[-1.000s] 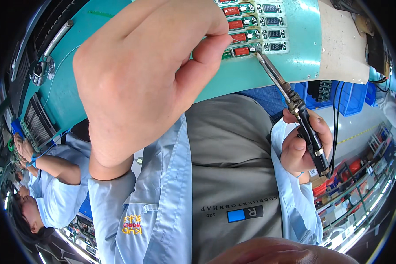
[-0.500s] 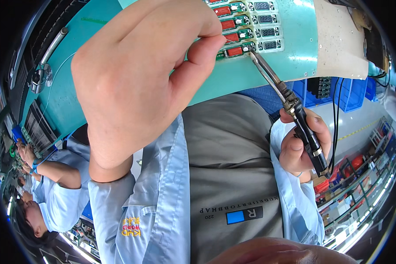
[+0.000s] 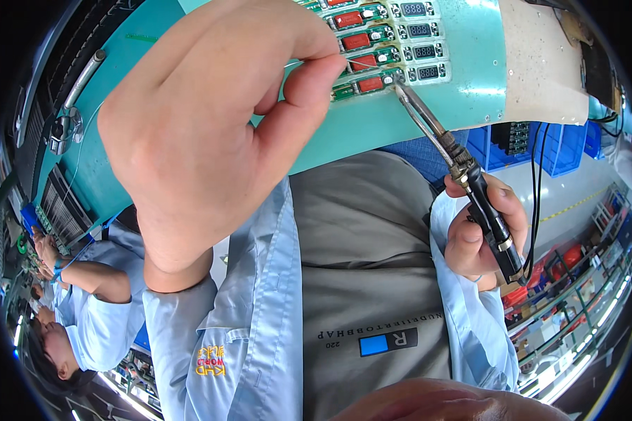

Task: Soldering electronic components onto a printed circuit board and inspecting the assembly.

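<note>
My left hand (image 3: 211, 133) is closed in a pinch on a thin strand of solder wire (image 3: 359, 64), whose free end points right across the boards. A row of small green circuit boards (image 3: 343, 92), each with a red block component (image 3: 370, 84), lies at the top middle; my left hand hides part of them. Beside them are small dark display modules (image 3: 428, 72) in a pale holder. My right hand (image 3: 467, 242) grips a black-handled soldering iron (image 3: 490, 217). A slim metal tube runs along its shaft, and its tip meets the right end of the nearest board.
Turquoise work surface (image 3: 372, 119) curves under the boards, with a beige sheet (image 3: 541, 67) to its right. A metal stand (image 3: 84, 81) is at the left. Black cables (image 3: 536, 182) hang near blue bins (image 3: 562, 151). Another person (image 3: 95, 295) works at the far left.
My left hand has shifted slightly left, away from the iron's tip, and more of the wire shows. The boards sit a little further left in view; the iron has barely moved.
</note>
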A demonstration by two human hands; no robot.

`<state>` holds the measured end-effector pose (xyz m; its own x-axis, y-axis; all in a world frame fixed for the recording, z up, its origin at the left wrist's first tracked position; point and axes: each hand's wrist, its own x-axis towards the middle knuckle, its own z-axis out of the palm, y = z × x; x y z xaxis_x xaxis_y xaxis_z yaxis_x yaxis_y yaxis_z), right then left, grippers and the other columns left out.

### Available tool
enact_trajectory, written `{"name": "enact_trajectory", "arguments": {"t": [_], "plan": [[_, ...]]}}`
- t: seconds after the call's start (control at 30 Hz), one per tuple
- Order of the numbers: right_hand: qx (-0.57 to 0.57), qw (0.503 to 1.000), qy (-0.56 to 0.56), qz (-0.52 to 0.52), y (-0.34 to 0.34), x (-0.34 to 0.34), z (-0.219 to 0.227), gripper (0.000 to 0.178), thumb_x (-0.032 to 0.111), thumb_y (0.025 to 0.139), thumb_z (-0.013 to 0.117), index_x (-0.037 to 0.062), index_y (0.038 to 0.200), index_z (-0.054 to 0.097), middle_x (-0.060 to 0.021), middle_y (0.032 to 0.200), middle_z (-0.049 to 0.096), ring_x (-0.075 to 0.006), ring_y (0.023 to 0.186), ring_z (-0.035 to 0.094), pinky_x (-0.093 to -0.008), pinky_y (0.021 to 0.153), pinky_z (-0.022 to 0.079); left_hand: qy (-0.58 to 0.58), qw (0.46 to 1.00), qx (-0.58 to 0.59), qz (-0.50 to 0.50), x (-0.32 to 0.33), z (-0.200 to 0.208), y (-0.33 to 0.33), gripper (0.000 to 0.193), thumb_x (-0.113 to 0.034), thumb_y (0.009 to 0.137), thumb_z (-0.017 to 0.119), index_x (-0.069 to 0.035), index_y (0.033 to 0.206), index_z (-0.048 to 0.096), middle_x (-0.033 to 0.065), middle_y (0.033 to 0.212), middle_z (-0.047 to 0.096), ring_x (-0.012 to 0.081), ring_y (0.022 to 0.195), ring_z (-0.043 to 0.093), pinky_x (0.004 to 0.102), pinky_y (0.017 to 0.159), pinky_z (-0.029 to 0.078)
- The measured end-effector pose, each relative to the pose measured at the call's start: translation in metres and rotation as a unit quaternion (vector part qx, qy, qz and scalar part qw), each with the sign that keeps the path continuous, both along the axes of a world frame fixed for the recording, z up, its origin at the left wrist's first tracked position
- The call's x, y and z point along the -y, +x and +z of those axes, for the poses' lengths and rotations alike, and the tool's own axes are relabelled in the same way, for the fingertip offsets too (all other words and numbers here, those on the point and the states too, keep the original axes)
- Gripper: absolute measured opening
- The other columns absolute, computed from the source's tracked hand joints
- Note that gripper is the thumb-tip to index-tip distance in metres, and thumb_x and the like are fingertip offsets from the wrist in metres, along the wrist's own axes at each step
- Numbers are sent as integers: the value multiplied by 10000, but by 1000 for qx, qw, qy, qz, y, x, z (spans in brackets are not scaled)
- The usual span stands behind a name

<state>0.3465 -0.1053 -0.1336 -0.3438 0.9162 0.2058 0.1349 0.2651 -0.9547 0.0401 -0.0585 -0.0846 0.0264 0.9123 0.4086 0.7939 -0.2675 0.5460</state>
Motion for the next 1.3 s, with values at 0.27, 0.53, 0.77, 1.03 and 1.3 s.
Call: {"name": "enact_trajectory", "arguments": {"t": [0.27, 0.53, 0.77, 1.03, 1.3], "plan": [[-5, 1000, -1, 2, 1, 1, -1, 559, 216, 900, 823, -17, 1322, 540, -275, 1184, 663, -178, 891, 678, -281, 776, 533, 0, 1000, -1, -7, 0, -1, -2, 141, 23, 769, 811, -53, 863, 739, -35, 624, 515, 27, 524, 389, 218, 478, 251], [-89, 991, 87, -48, -1, 4, -12, 620, 233, 925, 793, -6, 1396, 469, -301, 1157, 663, -149, 818, 666, -257, 711, 529, 3, 1000, -11, -3, 3, 1, -5, 152, 25, 766, 816, -56, 870, 741, -38, 615, 501, 23, 518, 381, 216, 473, 246], [-48, 996, 74, -32, 0, 1, -5, 598, 258, 942, 771, 1, 1389, 470, -295, 1144, 666, -88, 714, 629, -221, 627, 512, -15, 1000, 5, 27, 7, 1, -1, 153, 45, 774, 813, -45, 870, 736, -36, 648, 524, 10, 518, 376, 206, 474, 232], [-101, 981, 136, -96, 0, -24, -7, 586, 371, 995, 675, 12, 1403, 458, -288, 1103, 677, -344, 862, 720, -405, 734, 593, -53, 997, 48, 21, 9, 1, -12, 98, 77, 905, 724, 62, 998, 695, 33, 827, 673, 9, 669, 551, 137, 574, 370], [-136, 962, 154, -181, 16, -44, -24, 591, 474, 1043, 553, 11, 1398, 458, -289, 1109, 698, -371, 861, 718, -395, 704, 587, -16, 984, 152, 94, 10, -2, -15, 77, 48, 942, 683, 69, 1006, 647, 39, 806, 678, 8, 600, 498, 143, 547, 325]]}}
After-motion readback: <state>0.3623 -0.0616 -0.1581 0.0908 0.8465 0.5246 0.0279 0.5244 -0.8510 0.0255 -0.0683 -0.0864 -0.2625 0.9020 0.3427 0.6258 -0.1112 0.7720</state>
